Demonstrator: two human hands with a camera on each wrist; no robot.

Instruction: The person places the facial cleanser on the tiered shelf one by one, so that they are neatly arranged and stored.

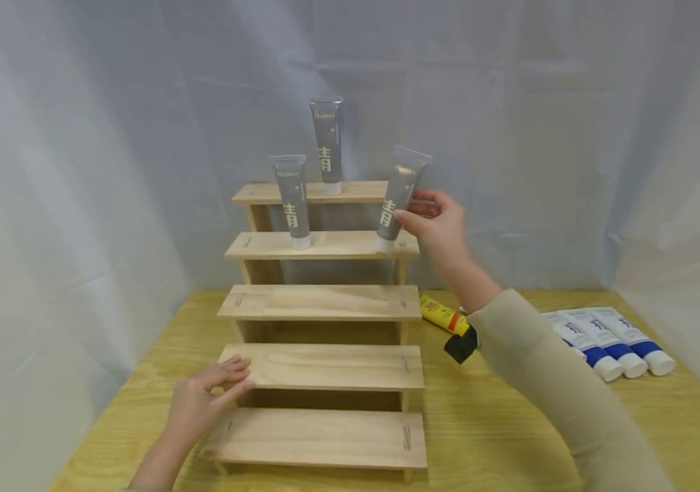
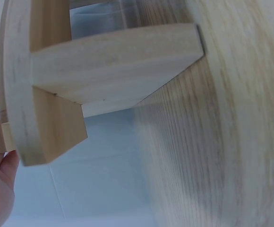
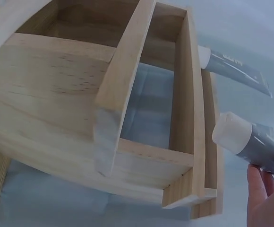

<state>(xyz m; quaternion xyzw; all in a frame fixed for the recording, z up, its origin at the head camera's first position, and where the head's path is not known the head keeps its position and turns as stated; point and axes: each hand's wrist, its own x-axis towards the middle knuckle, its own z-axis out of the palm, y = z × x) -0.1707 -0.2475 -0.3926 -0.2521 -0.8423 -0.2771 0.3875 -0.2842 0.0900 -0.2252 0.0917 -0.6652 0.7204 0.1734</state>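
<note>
Head view: hands well apart. Right hand (image 1: 442, 229) pinched grey plastic squeeze tube with white cap (image 1: 400, 191), tilted, at right end of second-highest step of pale wooden five-step rack (image 1: 322, 301). Left hand (image 1: 208, 393) rested relaxed fingers on left end of second-lowest step. Yellow tube with black cap (image 1: 444, 314) lay right of rack.

Left wrist view: hand touched rack, partly cropped.

Right wrist view: cap-to-step contact unclear.
</note>
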